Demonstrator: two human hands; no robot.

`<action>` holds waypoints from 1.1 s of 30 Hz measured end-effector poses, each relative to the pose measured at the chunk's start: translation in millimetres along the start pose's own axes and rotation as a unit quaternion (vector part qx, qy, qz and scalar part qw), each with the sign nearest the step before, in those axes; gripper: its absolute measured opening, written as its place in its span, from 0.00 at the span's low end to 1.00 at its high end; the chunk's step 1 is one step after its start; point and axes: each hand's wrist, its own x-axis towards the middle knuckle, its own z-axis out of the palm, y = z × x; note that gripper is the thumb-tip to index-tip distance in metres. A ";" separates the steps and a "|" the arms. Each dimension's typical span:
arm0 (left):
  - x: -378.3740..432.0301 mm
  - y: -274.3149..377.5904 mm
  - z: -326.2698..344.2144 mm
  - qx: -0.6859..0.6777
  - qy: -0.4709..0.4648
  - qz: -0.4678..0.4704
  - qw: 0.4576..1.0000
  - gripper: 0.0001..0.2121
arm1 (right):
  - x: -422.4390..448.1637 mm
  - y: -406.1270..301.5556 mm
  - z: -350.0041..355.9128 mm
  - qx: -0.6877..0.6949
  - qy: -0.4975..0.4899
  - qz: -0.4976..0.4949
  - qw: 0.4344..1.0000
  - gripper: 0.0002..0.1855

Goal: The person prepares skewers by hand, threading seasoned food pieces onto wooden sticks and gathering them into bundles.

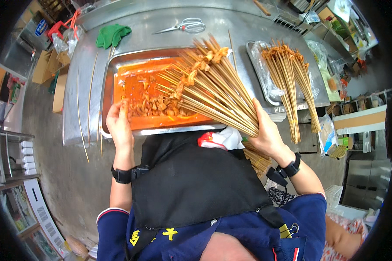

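My right hand (267,132) grips a large fanned bundle of bamboo skewers (225,94) by their bare ends. Pieces of meat in orange sauce are threaded near the far ends, some of which look blurred. The fan slants over the right half of a metal tray (179,131). Inside the tray, small chunks of marinated meat (153,106) lie in red-orange sauce. At the tray's front left corner is my left hand (120,122), its fingers bent close together and stained with sauce. Whether a small piece is pinched in them cannot be made out.
Scissors (186,26) and a green cloth (112,35) lie at the back of the steel table (143,36). Loose skewers (90,98) rest at the left, some overhanging the front edge. On the right, a plastic-lined tray (264,88) holds bundled meat skewers (285,84). Another person's arm (341,233) shows lower right.
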 end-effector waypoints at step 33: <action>8.7 -23.9 -5.7 0.070 -0.008 0.103 0.992 0.09 | 6.1 224.7 -153.2 0.107 0.182 0.308 0.928 0.44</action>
